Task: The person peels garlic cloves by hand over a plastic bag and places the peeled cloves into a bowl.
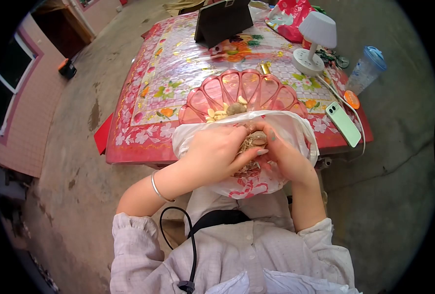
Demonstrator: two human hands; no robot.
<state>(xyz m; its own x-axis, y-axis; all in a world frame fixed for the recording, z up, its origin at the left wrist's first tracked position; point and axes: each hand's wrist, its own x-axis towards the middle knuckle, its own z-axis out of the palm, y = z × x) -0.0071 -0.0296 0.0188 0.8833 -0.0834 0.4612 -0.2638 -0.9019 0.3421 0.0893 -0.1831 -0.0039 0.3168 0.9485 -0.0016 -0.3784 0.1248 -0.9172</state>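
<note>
My left hand [215, 149], with a silver bangle at the wrist, and my right hand [287, 157] meet over a white plastic bag [190, 131] at the table's near edge. Their fingers are closed around a brownish garlic bulb [259, 138] with dry, papery skin. Stringy garlic skins [247, 170] lie in the bag below the fingers. Just beyond stands a pink scalloped plate [264, 90], its near part covered by the bag. On it rest several peeled garlic cloves [217, 113] and a greyish round piece [236, 108]. My palms hide part of the bulb.
A patterned cloth covers the table [151, 105]. A black-cased tablet [223, 23] stands at the back. To the right are a white lamp [318, 30] with a cable, a pale green phone [344, 125], an orange lid [351, 99], a clear tumbler [365, 71] and a red bag [292, 22].
</note>
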